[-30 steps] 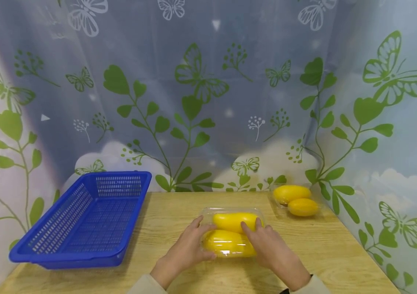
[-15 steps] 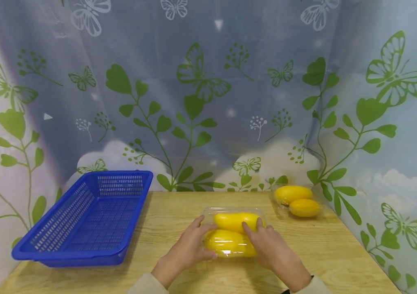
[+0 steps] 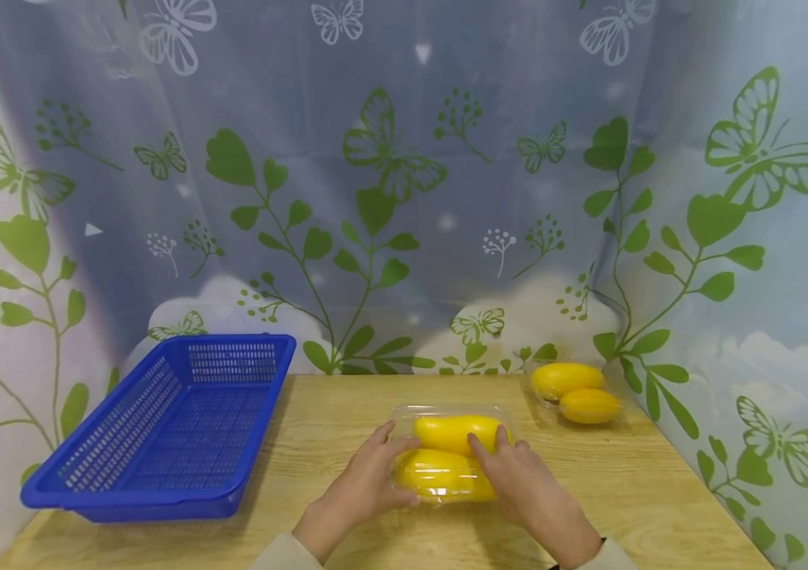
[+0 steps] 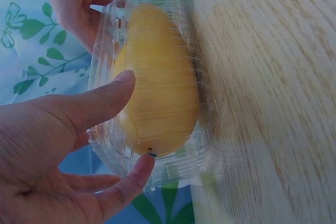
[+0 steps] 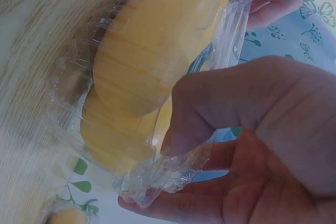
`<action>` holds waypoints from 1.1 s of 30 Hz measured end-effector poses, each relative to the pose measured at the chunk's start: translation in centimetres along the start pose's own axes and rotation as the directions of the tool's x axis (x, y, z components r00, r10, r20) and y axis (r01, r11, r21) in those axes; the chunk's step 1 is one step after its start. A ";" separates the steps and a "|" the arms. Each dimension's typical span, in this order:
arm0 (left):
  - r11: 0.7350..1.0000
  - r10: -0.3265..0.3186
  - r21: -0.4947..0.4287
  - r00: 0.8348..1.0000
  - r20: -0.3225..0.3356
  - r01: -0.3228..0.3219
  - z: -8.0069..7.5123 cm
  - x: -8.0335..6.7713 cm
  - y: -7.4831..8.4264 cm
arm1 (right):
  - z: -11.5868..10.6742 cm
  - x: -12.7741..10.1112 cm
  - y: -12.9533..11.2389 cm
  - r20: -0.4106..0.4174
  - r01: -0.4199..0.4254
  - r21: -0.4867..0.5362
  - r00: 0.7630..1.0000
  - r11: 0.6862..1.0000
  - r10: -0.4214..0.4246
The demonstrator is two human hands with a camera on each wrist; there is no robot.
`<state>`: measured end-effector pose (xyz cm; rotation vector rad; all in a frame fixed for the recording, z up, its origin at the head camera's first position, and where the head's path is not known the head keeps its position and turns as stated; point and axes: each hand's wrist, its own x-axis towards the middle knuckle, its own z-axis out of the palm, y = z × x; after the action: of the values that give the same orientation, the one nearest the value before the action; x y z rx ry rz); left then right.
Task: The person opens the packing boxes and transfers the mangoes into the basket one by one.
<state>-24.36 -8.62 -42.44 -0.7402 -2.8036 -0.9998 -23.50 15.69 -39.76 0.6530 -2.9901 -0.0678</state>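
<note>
Two clear plastic clamshell boxes, each with two smooth yellow oval fruits. The near box, by the bench's front edge, is held in the grip of the left hand and right hand; the second box sits at the far right corner. One blue perforated plastic basket stands left. Light wood bench, butterfly-printed curtains around.

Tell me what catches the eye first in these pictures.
The bright yellow fruit in a clear plastic box at the middle front of the wooden table stands out, with the left hand and right hand gripping its two ends. A big blue basket sits at the left of the table, and a second box of yellow fruit lies at the back right.
</note>
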 end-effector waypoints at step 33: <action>0.999 0.017 0.028 1.000 -0.008 -0.016 -0.3 0.0 0.0 | -1.6 0.1 1.7 0.098 -0.007 0.266 0.995 0.964 -0.020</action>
<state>-24.36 -8.80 -42.23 -0.7530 -2.7937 -0.9565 -24.21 17.18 -38.09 0.7031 -3.1236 0.3162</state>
